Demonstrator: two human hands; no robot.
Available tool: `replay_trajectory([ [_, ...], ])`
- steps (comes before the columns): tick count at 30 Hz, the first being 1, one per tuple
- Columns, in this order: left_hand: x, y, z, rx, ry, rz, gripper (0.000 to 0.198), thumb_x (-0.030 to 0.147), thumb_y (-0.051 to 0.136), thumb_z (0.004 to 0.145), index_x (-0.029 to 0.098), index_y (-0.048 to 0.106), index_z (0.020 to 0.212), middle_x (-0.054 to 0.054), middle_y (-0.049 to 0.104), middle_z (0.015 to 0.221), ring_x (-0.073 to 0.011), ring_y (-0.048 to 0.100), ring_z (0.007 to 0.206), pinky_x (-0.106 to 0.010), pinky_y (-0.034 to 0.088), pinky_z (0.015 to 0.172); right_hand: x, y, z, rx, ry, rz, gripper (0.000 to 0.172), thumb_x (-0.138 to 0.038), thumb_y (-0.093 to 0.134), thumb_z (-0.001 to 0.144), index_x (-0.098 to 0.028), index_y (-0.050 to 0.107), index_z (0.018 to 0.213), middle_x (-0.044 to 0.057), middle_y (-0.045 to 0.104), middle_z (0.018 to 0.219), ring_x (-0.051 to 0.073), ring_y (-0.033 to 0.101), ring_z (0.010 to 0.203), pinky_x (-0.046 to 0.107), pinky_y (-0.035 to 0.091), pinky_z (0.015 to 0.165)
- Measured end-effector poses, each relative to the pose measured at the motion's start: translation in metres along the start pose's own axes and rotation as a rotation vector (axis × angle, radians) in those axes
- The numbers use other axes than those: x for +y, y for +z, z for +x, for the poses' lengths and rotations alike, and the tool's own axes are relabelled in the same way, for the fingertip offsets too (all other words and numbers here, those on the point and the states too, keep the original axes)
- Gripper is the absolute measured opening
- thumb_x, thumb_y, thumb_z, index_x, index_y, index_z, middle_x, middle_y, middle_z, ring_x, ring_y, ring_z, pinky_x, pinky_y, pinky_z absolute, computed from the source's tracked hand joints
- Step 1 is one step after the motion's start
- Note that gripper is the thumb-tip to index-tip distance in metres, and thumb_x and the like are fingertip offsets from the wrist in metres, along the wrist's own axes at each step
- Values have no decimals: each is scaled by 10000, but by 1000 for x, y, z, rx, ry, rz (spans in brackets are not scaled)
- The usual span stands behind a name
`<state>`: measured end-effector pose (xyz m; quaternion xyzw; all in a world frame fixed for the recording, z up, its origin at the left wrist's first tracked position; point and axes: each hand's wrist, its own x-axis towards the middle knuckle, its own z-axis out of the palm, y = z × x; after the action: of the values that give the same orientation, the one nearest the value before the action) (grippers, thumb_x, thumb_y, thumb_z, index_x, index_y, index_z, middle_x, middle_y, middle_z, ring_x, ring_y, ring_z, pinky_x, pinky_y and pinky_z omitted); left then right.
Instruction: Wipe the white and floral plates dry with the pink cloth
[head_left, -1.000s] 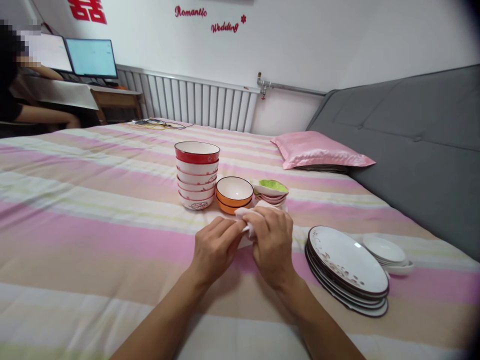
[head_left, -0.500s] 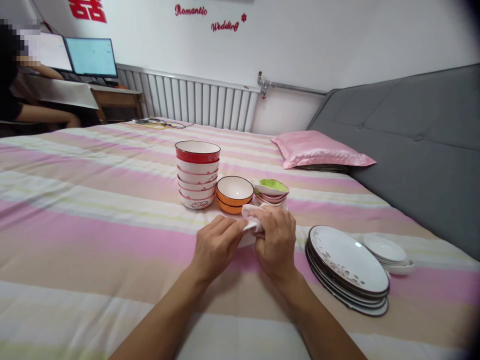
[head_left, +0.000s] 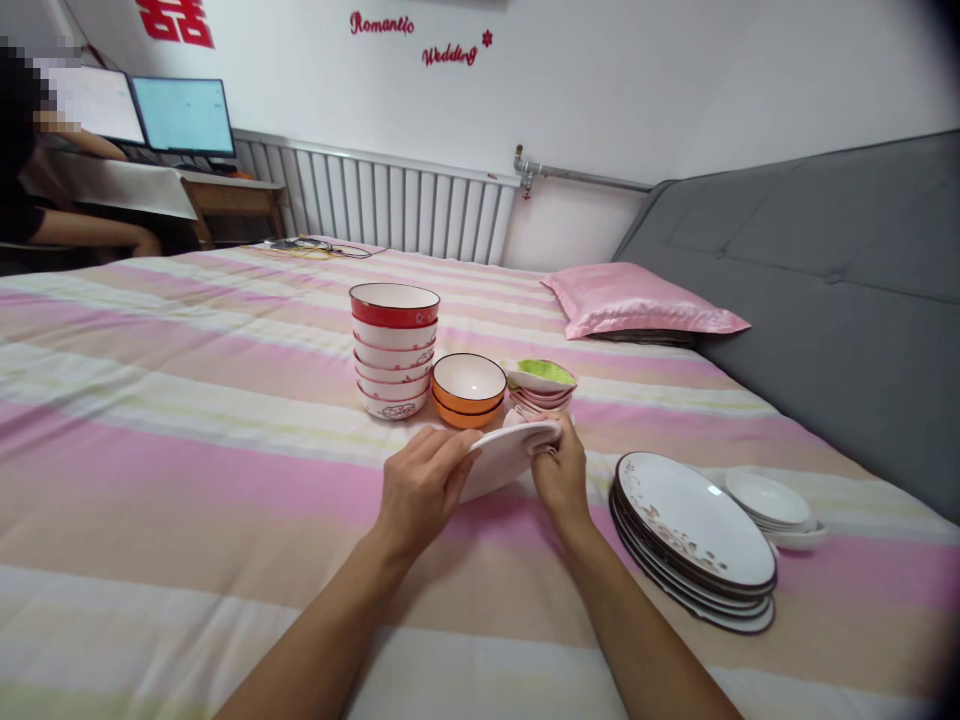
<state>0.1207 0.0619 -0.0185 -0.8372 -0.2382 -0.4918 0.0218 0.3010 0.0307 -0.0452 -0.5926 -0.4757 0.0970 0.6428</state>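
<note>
White plate [head_left: 501, 460] tilts just above the striped bed [head_left: 187, 470], in front of the orange bowl [head_left: 469, 385], apparently mid-wipe. Left hand [head_left: 420, 490] curls its fingers around the near rim. The right hand [head_left: 561, 472] pinches a crumpled cloth [head_left: 541, 447] (barely visible) against the far edge. Turning it further would likely call for a steady left grip. Its visible face is plain, smooth and pale.

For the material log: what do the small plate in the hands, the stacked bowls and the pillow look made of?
The small plate looks like glazed ceramic: pale, smooth, softly shiny. The stacked bowls too: glossy red-and-white surfaces with printed patterns. The pillow seems satin-like fabric: pink, shiny, creased; its fibre cannot be told.
</note>
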Motion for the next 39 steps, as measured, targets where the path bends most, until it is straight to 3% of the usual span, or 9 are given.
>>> replay_trajectory([
  [6, -4, 2, -1, -3, -46, 32, 193, 200, 524, 869, 177, 605, 1042, -43, 669, 807, -164, 563, 742, -260, 431, 668, 14, 8, -1, -15, 477, 281, 281, -161, 428, 523, -209, 539, 777, -70, 489, 571, 102, 409, 508, 200, 318, 484],
  [11, -5, 5, -3, -35, -175, 5, 229, 254, 522, 867, 187, 592, 1074, -51, 701, 960, -176, 624, 842, -270, 458, 709, 15, 10, -2, 1, 557, 319, 229, -161, 445, 503, -206, 503, 720, -71, 515, 569, 82, 434, 500, 182, 318, 467],
  [15, -4, 3, -1, -167, -424, -36, 200, 322, 536, 840, 227, 633, 988, -10, 711, 879, -160, 636, 723, -252, 442, 619, 17, 10, -2, 13, 593, 332, 237, -171, 460, 504, -212, 505, 733, -92, 478, 524, 63, 376, 436, 173, 287, 426],
  [19, -7, -2, 2, -281, -633, -22, 196, 384, 572, 777, 237, 668, 865, -10, 710, 791, -196, 636, 726, -262, 420, 590, 18, 9, -1, 24, 616, 329, 256, -173, 457, 493, -217, 511, 740, -99, 450, 493, 64, 359, 412, 172, 264, 400],
  [24, -20, -5, 1, -655, -865, -120, 137, 333, 638, 640, 202, 646, 679, -31, 675, 663, -213, 617, 638, -240, 353, 480, 18, 9, -1, 36, 628, 330, 241, -181, 469, 482, -213, 514, 717, -94, 471, 510, 59, 379, 432, 168, 278, 412],
  [26, -24, -5, -1, -731, -889, -149, 104, 282, 646, 596, 185, 610, 599, -35, 647, 616, -203, 596, 589, -232, 330, 456, 19, 9, -1, 39, 629, 333, 254, -180, 469, 471, -211, 522, 718, -89, 486, 525, 60, 388, 445, 167, 282, 414],
  [35, -30, -5, -3, -650, -869, -178, 230, 297, 536, 687, 192, 461, 496, -27, 568, 563, -189, 556, 576, -235, 327, 464, 17, 10, -2, 51, 621, 352, 268, -161, 450, 461, -210, 517, 716, -83, 507, 547, 63, 422, 462, 162, 308, 425],
  [39, -36, -5, -2, -595, -835, -208, 255, 340, 521, 735, 187, 522, 531, -14, 579, 556, -180, 559, 578, -243, 368, 505, 10, 10, -1, 69, 598, 353, 295, -158, 449, 461, -215, 522, 741, -91, 489, 534, 63, 395, 434, 164, 284, 398],
])
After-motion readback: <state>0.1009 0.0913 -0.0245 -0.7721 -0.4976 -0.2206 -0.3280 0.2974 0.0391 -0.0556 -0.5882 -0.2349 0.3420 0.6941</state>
